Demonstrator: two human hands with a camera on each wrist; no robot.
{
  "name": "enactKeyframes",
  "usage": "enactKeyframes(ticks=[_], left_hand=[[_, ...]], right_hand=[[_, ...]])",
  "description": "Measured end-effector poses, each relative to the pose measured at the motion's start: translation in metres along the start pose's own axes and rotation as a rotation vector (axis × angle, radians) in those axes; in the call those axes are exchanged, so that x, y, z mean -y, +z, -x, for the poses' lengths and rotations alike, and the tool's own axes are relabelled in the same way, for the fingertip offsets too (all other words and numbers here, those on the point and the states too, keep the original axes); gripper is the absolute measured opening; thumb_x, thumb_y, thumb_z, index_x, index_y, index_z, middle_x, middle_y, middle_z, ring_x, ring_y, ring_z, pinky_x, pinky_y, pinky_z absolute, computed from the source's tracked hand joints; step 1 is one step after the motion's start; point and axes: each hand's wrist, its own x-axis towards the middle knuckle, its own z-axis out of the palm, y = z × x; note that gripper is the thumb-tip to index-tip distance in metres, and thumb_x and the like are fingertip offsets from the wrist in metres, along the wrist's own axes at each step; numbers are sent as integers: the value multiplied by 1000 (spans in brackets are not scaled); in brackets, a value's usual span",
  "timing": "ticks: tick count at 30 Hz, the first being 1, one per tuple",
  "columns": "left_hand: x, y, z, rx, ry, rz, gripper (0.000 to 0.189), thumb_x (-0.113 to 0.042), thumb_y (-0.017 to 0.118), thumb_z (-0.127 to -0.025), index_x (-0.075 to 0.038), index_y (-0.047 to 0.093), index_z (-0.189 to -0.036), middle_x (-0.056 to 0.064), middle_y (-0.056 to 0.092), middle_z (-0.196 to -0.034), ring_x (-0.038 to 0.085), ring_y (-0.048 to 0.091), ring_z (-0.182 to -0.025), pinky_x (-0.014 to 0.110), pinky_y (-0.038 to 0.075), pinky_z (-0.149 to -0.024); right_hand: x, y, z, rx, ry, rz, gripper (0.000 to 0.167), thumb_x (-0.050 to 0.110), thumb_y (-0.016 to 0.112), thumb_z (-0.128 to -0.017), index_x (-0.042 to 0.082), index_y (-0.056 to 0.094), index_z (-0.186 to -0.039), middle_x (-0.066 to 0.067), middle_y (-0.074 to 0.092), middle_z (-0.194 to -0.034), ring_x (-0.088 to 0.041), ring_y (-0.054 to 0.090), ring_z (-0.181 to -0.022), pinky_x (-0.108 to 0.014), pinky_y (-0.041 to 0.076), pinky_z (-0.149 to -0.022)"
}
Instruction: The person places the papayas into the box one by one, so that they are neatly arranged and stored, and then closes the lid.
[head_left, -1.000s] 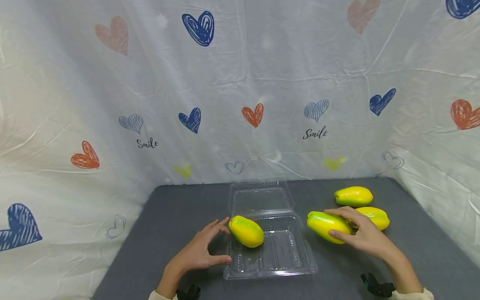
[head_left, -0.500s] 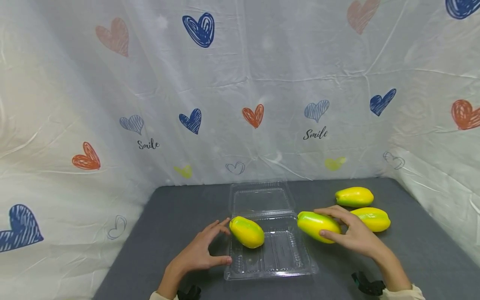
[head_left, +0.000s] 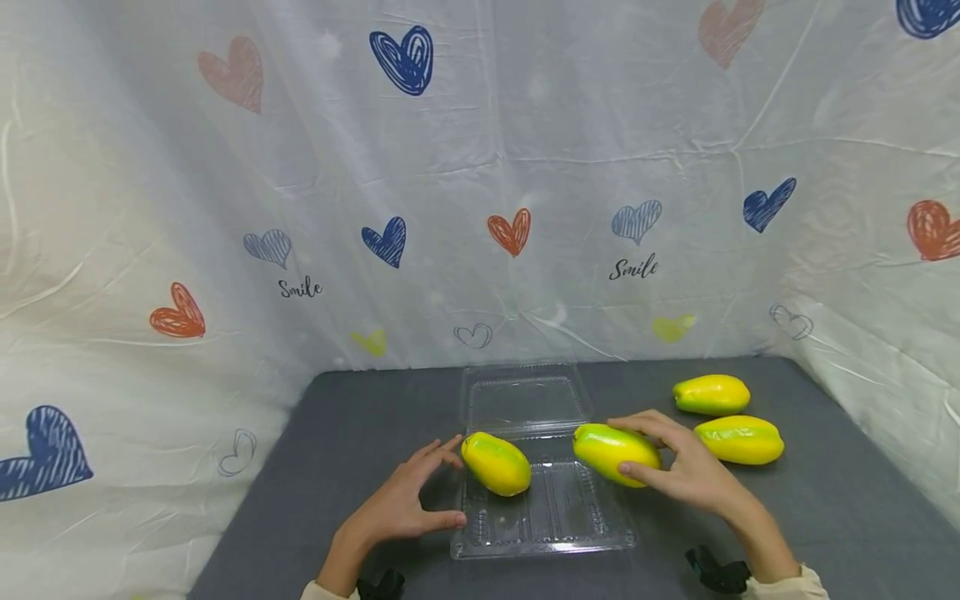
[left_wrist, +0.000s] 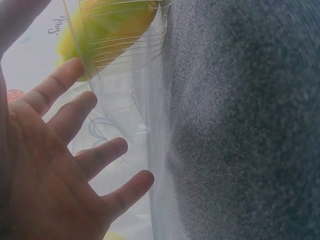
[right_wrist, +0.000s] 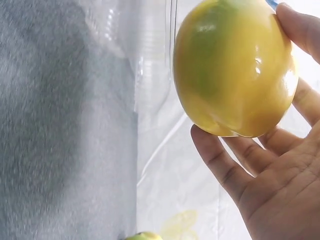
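Note:
A clear plastic clamshell box lies with its lid folded back, and one yellow-green papaya sits in its left part. At the box's left side is my left hand, thumb and fingers spread; in the left wrist view the fingertips are close to the clear wall, and I cannot tell whether they touch. My right hand grips a second papaya between thumb and fingers, over the box's right edge. In the right wrist view this papaya appears raised off the table, its blunt end towards the palm.
Two more papayas, a front one and a back one, lie on the grey table at the right. The transparent lid lies behind the box. A white curtain with printed hearts hangs behind the table.
My right hand has moved left with its papaya, from beside the front papaya at the right to over the box's right edge. The left hand has stayed nearly still.

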Motion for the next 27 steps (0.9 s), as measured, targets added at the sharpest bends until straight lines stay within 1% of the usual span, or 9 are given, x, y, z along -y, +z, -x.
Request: enactKeyframes(ticks=[8,13,16,20,23,27], left_hand=[[0,0,1,4,-2,-1,56,-52,82,-82,-36,54,-128,-14,27,-168,41,21,-156,83,22,-108],[0,-1,1,1,-5,-6,56,-52,81,-82,-36,54,-129,-15,27,-168,41,21,-157,84,21,-108],[0,-1,1,2,-5,-5,55,-52,81,-83,-35,54,-128,-14,28,-168,41,21,-157,83,23,-108],[0,-1,1,5,-4,-5,55,-51,81,-84,-35,54,-129,-14,27,-168,41,20,-157,82,24,-109],[-1,-1,1,3,-2,-9,54,-51,80,-84,-36,54,-129,-15,27,-168,40,21,-157,82,24,-108],[-2,-1,0,5,-1,-8,54,-51,80,-84,-36,54,-129,-14,27,-168,40,20,-157,83,24,-108]], right_hand=[[10,13,-7,10,-54,-68,51,22,81,-88,24,64,-136,7,65,-126,-4,60,-106,-28,53,-87],[18,27,-14,24,-88,-109,51,24,81,-89,27,63,-136,7,64,-127,-6,61,-108,-29,53,-88],[23,36,-18,40,-115,-137,50,24,81,-89,26,63,-136,6,64,-128,-7,62,-109,-29,54,-87],[30,48,-25,64,-158,-159,51,25,81,-90,26,63,-137,4,64,-129,-10,62,-113,-32,55,-91],[36,57,-28,75,-175,-172,50,27,81,-89,27,63,-136,5,64,-130,-10,61,-114,-34,55,-94],[44,69,-29,86,-180,-182,49,31,81,-89,27,64,-135,6,65,-129,-10,61,-112,-34,53,-94]])
